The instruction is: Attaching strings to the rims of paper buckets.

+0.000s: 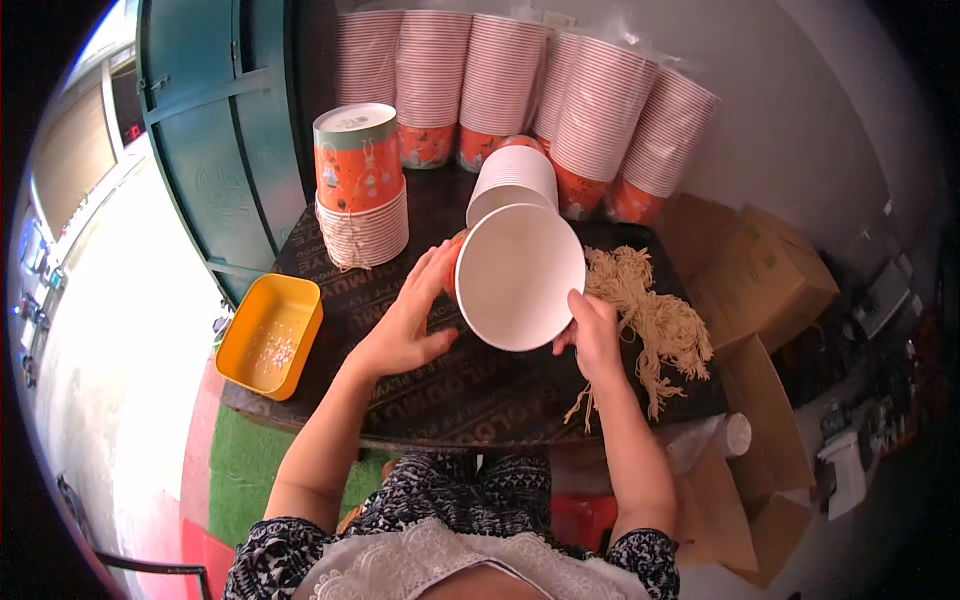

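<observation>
A large white-lined paper cup [521, 277] is tilted with its open mouth toward me over the dark table. My right hand [594, 338] grips its rim at the right, thumb over the edge. Along the cup's left side lie the outstretched fingers of my left hand [408, 318], touching the orange outside, with the thumb apart. Just behind, a row of nested paper cups [513, 178] lies on its side. To the right of the cup is a loose bundle of beige strings [660, 325]. An upside-down stack of orange cups [358, 172], with string around it, stands at the left.
A yellow plastic tub [233, 335] with small pale and pink bits sits at the table's left edge [330, 425]. Several tall plastic-wrapped cup stacks [500, 75] line the back wall. Open cardboard boxes [765, 285] stand right of the table, and a green metal door [215, 150] is at left.
</observation>
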`<action>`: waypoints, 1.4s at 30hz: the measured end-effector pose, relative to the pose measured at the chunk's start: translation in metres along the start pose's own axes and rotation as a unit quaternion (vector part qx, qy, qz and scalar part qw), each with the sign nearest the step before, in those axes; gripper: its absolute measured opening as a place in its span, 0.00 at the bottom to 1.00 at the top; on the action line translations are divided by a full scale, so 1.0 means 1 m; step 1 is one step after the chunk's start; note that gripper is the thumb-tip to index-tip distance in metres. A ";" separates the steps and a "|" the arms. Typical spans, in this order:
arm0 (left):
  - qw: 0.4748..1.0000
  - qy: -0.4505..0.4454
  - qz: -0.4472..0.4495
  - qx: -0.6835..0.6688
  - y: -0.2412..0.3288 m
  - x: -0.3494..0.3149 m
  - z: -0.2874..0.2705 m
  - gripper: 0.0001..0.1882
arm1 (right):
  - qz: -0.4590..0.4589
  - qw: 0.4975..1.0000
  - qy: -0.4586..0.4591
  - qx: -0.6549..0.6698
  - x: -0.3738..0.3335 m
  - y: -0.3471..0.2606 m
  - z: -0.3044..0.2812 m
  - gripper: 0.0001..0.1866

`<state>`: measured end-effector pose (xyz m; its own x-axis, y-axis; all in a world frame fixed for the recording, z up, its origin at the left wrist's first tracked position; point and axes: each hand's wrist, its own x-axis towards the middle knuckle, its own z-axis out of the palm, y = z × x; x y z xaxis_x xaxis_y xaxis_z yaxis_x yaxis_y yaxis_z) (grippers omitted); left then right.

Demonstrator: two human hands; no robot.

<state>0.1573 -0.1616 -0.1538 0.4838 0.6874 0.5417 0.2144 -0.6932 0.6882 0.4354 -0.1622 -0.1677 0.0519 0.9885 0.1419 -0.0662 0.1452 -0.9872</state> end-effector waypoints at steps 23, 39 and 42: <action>0.994 0.022 -0.055 0.094 0.011 -0.011 -0.015 0.37 | -0.051 0.951 -0.217 -0.214 -0.076 0.022 0.030 0.25; 0.932 0.091 -0.004 0.352 0.012 0.006 0.014 0.23 | -0.111 0.980 -0.115 0.117 -0.078 0.033 0.073 0.10; 0.927 0.222 0.034 0.300 0.015 0.001 0.023 0.16 | -0.058 0.977 -0.095 0.184 -0.076 0.044 0.079 0.12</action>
<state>0.1804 -0.1758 -0.1540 0.1449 0.5664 0.8113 0.6940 -0.6426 0.3247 0.3502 -0.2276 -0.2158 -0.1032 0.9492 0.2973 -0.4259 0.2279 -0.8756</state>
